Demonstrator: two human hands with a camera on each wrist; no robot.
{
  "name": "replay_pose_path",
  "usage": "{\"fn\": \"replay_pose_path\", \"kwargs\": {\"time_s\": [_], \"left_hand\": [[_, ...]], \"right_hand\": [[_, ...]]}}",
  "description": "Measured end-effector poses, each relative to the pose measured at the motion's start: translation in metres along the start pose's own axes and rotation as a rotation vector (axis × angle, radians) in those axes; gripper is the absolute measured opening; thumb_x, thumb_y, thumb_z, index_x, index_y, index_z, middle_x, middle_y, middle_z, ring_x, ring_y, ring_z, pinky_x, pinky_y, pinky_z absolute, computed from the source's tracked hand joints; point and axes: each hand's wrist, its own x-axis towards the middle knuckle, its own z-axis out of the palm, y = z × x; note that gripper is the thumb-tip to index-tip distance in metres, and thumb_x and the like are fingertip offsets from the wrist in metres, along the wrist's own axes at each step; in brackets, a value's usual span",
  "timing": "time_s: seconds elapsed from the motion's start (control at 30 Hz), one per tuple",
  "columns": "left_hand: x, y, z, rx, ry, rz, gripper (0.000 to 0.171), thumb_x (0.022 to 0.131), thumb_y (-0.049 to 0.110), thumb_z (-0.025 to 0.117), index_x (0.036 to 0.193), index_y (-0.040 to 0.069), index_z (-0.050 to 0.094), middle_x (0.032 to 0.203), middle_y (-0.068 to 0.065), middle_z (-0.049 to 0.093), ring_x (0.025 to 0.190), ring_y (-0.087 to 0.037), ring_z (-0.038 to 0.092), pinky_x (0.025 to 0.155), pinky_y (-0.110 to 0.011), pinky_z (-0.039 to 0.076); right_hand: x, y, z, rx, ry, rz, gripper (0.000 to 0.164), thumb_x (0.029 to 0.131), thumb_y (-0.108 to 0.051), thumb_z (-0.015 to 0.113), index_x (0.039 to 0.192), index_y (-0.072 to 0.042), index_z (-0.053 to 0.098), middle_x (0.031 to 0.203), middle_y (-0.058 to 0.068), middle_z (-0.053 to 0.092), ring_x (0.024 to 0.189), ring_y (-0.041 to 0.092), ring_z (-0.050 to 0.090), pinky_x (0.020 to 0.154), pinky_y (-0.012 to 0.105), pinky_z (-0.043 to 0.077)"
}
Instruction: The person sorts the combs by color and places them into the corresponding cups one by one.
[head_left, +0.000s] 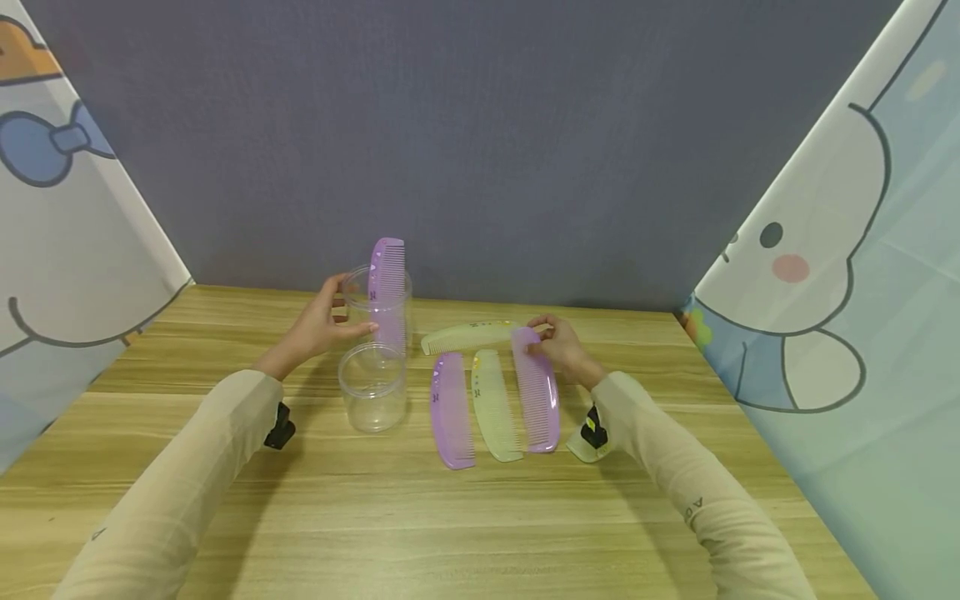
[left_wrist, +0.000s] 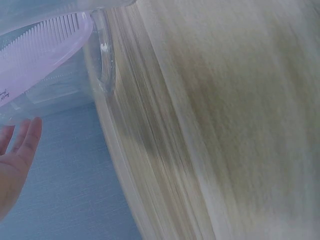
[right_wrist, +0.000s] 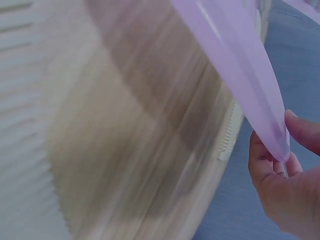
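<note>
Two clear plastic cups stand on the table: a far cup [head_left: 358,315] holding an upright purple comb [head_left: 387,275], and a near cup [head_left: 375,408] just in front of it. My left hand [head_left: 318,325] holds the far cup at its left side, thumb across the front; in the left wrist view its fingers [left_wrist: 31,137] are by the cup wall. My right hand [head_left: 558,346] pinches the upper end of another purple comb [right_wrist: 240,65], which slants above the table. Left of that comb lie a pale green comb [head_left: 495,408] and a purple comb [head_left: 452,412].
Another pale green comb [head_left: 468,336] lies crosswise behind the others. One more pale green comb [head_left: 581,448] is partly hidden beneath my right wrist. A dark grey panel [head_left: 465,150] rises behind the wooden table [head_left: 420,533], with cartoon-printed cloth [head_left: 832,250] at the sides.
</note>
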Motion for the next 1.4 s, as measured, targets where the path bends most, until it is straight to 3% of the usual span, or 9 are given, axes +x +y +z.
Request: {"fn": "replay_pose_path", "kwargs": {"time_s": [0.27, 0.53, 0.7, 1.23, 1.4], "left_hand": [[0.0, 0.001, 0.0, 0.0, -0.003, -0.005, 0.097, 0.074, 0.022, 0.076, 0.144, 0.003, 0.011, 0.14, -0.027, 0.029, 0.122, -0.048, 0.037, 0.097, -0.056, 0.041], [0.001, -0.002, 0.0, 0.006, 0.005, 0.001, 0.096, 0.075, 0.025, 0.076, 0.143, 0.002, 0.012, 0.14, -0.028, 0.03, 0.122, -0.047, 0.037, 0.097, -0.056, 0.041], [0.002, -0.003, 0.0, 0.01, 0.006, 0.002, 0.096, 0.074, 0.026, 0.076, 0.143, 0.001, 0.013, 0.139, -0.028, 0.03, 0.122, -0.048, 0.037, 0.097, -0.056, 0.041], [0.001, -0.002, 0.001, 0.009, 0.008, 0.009, 0.095, 0.074, 0.024, 0.076, 0.142, 0.001, 0.014, 0.139, -0.029, 0.031, 0.121, -0.048, 0.038, 0.096, -0.057, 0.041], [0.001, -0.002, 0.001, 0.004, 0.011, 0.011, 0.095, 0.074, 0.024, 0.076, 0.142, 0.001, 0.014, 0.138, -0.028, 0.031, 0.121, -0.048, 0.038, 0.096, -0.057, 0.041]], "right_hand": [[0.001, -0.014, -0.005, 0.041, 0.01, -0.036, 0.051, 0.078, 0.008, 0.062, 0.125, 0.002, 0.043, 0.084, 0.007, 0.056, 0.074, 0.013, 0.055, 0.064, 0.023, 0.051], [0.003, -0.032, -0.005, 0.064, 0.082, -0.106, 0.048, 0.077, 0.011, 0.062, 0.121, -0.001, 0.047, 0.094, 0.019, 0.06, 0.074, 0.012, 0.055, 0.064, 0.021, 0.049], [0.005, -0.044, -0.003, 0.072, 0.112, -0.122, 0.049, 0.078, 0.01, 0.062, 0.122, -0.003, 0.046, 0.097, 0.02, 0.06, 0.077, 0.013, 0.054, 0.063, 0.021, 0.05], [0.016, -0.082, 0.007, 0.124, 0.16, -0.269, 0.047, 0.079, 0.005, 0.066, 0.121, -0.005, 0.048, 0.112, 0.023, 0.061, 0.098, 0.026, 0.06, 0.077, 0.029, 0.053], [0.021, -0.092, 0.013, 0.165, 0.161, -0.317, 0.045, 0.078, 0.005, 0.066, 0.119, -0.003, 0.05, 0.111, 0.023, 0.061, 0.096, 0.025, 0.061, 0.082, 0.033, 0.054]]}}
